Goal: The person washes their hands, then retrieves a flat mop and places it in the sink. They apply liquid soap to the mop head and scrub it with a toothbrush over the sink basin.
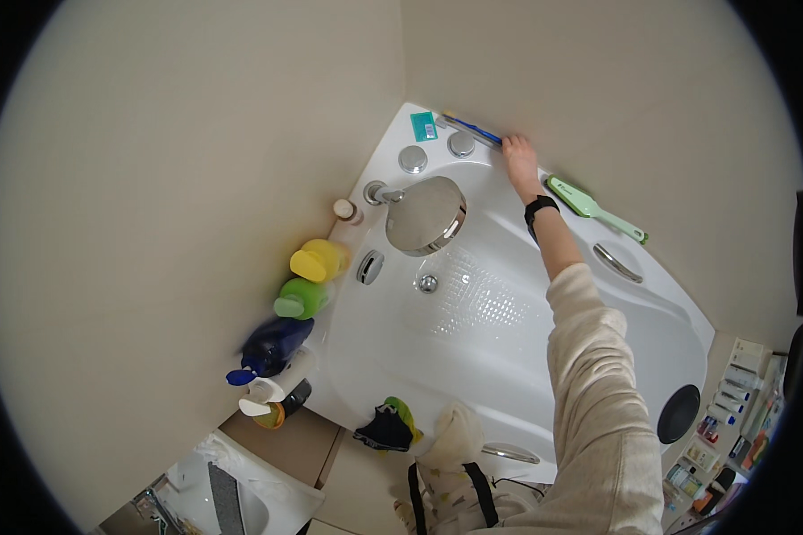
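My right hand (520, 162) reaches across the white corner bathtub (375, 348) to its far rim, where the fingers rest at the end of a blue-handled brush (472, 127) lying along the wall; whether they grip it is hidden. Left of the brush lies a teal packet (424, 126), near two round chrome knobs (461, 144). A green-backed brush (579, 198) with a light handle lies on the rim to the right of my hand. My left hand is out of view.
A large chrome shower head (427, 216) overhangs the tub near the drain (428, 284). Yellow (320, 260), green (303, 298) and dark blue (278, 344) bottles line the left rim. A dark cloth (386, 428) hangs on the near rim; a black headrest (679, 413) is at right.
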Demonstrator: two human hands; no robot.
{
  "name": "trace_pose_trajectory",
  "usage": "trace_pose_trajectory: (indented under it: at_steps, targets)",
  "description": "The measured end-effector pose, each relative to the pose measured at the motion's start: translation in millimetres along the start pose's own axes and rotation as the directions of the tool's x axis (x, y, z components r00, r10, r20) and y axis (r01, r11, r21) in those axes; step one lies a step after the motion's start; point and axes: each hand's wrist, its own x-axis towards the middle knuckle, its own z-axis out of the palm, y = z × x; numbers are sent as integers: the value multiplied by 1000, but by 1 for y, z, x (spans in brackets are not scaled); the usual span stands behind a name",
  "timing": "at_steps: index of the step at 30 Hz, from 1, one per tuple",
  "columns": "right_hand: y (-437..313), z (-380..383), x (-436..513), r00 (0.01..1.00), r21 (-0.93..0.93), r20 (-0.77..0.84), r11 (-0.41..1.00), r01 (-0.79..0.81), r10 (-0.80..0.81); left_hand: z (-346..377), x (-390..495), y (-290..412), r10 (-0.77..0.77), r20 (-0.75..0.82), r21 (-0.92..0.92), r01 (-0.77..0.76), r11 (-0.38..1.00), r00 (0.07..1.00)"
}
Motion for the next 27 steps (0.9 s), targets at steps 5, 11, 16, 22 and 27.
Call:
trace_pose_trajectory:
  at_steps: [5, 11, 16, 22, 27]
  targets:
    - [-8, -50, -10, 982, 241, 33, 952, -190, 187, -3, -2, -7, 44, 14, 29, -44, 999, 999]
    - [-38, -195, -51, 803, 768, 590, -362, -528, 80, -12, 5, -23, 140, 58, 111, -146, 983, 988]
    - [-85, -358, -99, 827, 637, 444, -529, -562, -345, -27, -26, -8, 227, 165, 405, -276, 872, 960]
    - [-166, -510, -163, 750, 566, 318, -518, -641, -580, -56, -171, 16, 945, 40, 347, -891, 293, 326]
    - [-261, -591, -231, 638, 499, 167, -494, -712, -752, -82, -285, -6, 947, -205, 487, -865, -122, -249]
